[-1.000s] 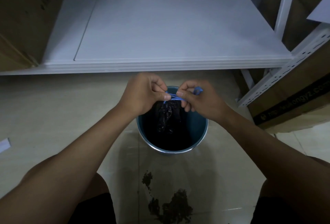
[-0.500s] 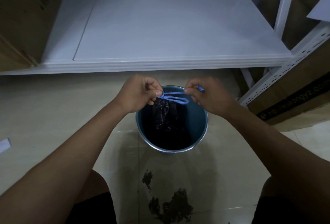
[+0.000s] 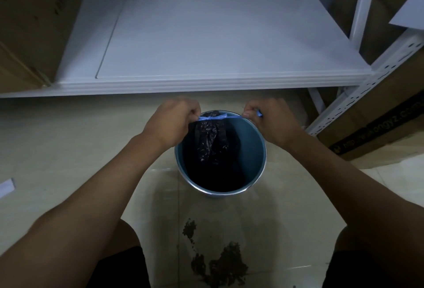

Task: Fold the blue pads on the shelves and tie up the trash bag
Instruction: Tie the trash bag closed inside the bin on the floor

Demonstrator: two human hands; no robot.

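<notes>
A black trash bag (image 3: 210, 141) hangs gathered inside a blue bin (image 3: 254, 150) on the floor. Its blue drawstring (image 3: 220, 117) runs taut across the bin's far rim, with a small knot near its left end. My left hand (image 3: 172, 122) pinches the left end of the drawstring. My right hand (image 3: 270, 122) pinches the right end, and a short blue tail sticks out past its fingers. No blue pads are in view.
A white shelf board (image 3: 206, 35) spans the view just beyond the bin. Cardboard boxes stand at the left (image 3: 29, 24) and right (image 3: 378, 122). A white perforated upright (image 3: 367, 86) slants at the right. A dark stain (image 3: 218, 264) marks the floor tiles near me.
My hands have pulled apart sideways. The loose loop of drawstring between them has drawn out into a straight, taut line with a tight knot.
</notes>
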